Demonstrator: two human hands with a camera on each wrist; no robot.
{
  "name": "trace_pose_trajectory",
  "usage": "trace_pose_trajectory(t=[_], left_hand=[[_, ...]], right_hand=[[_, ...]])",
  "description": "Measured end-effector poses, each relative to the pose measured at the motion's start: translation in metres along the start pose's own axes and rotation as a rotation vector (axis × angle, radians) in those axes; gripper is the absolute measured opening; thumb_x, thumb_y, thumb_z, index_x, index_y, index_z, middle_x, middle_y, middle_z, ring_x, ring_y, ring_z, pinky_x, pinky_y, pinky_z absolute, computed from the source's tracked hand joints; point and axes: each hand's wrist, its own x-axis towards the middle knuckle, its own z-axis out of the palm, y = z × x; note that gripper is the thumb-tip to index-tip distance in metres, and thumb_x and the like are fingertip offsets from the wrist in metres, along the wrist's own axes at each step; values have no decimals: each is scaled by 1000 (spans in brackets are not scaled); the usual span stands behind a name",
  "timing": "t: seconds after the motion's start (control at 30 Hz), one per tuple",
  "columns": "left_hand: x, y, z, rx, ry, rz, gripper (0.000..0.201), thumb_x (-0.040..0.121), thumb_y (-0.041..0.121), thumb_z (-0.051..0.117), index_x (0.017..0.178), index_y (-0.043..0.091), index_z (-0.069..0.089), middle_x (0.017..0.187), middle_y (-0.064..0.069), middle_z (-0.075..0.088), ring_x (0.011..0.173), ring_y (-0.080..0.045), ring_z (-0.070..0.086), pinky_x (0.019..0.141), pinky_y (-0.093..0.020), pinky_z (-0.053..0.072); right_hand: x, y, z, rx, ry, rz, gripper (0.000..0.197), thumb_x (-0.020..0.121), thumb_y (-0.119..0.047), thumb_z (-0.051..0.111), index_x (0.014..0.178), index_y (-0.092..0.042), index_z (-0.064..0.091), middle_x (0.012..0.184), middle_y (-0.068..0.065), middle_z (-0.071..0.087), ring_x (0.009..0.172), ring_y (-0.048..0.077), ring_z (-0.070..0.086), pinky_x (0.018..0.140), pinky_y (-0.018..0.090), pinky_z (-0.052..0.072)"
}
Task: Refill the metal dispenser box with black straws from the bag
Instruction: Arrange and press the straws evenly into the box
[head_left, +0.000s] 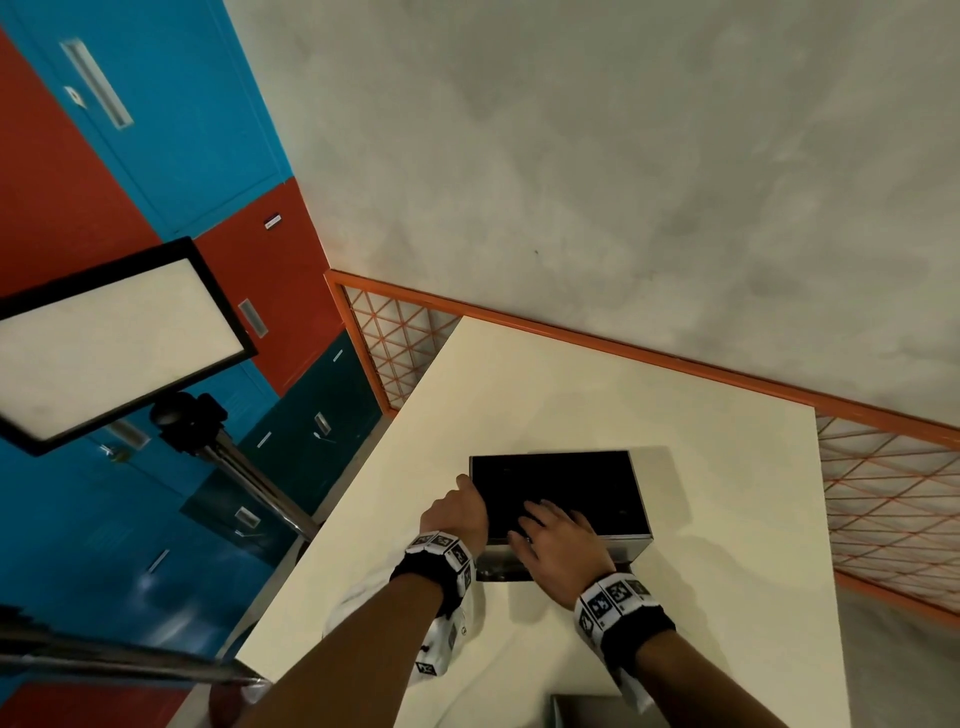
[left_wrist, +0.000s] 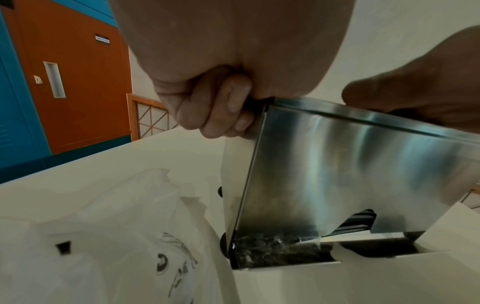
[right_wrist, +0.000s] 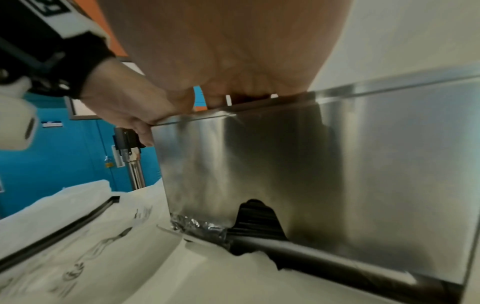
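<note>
The metal dispenser box (head_left: 636, 545) stands on the white table (head_left: 701, 649), its top dark in the head view. Black straws (left_wrist: 361, 222) show in the cutout low on its shiny front (right_wrist: 363, 154). My left hand (head_left: 460, 512) grips the box's top left corner, fingers (left_wrist: 215, 111) curled round the edge. My right hand (head_left: 556, 530) lies across the near part of the top with fingers spread and straight; what it touches inside is hidden. The clear plastic bag (left_wrist: 103, 226) lies crumpled left of the box, under my left forearm.
A grey metal piece (head_left: 587, 712) sits at the table's near edge. An orange mesh railing (head_left: 893, 499) runs behind and to the right of the table. A light panel on a tripod (head_left: 104, 343) stands to the left, in front of blue and red lockers.
</note>
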Motion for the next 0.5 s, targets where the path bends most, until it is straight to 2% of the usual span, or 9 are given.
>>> trace_pose_trajectory(t=[0.1,0.2,0.33,0.43,0.5], left_hand=[[0,0,-1,10,-14,-8,40,99,19,40,137,5,36,125,-17,62,111,-37,64,86,-42,50],[-1,0,-2,8,-13,-9,37,100,19,39,134,6,37,123,-16,64,109,-36,65,85,-42,51],[-3,0,-4,15,-15,1,36,99,18,41,132,6,38,122,-16,64,108,-36,65,84,-42,51],[-2,0,-3,13,-17,2,42,100,19,40,139,4,35,127,-17,62,113,-37,63,88,-43,50],[-2,0,-4,11,-18,-2,43,101,20,38,140,4,34,129,-17,61,114,-37,63,88,-43,49]], right_hand=[[3,3,-7,41,-37,-25,75,87,-60,5,122,-25,62,138,-11,53,131,11,44,106,39,36],[3,6,-13,83,-54,-39,75,84,-60,7,122,-24,61,137,-9,51,128,13,44,104,39,38],[-3,10,-15,-9,-46,28,70,85,-58,6,113,-24,61,119,-5,52,116,18,47,92,41,43],[-4,15,-14,-52,-95,27,79,80,-58,-4,114,-25,59,119,-2,52,115,20,45,89,41,40],[-1,16,-15,-34,-66,55,77,82,-58,-2,112,-25,61,118,-2,53,115,20,46,88,41,40]])
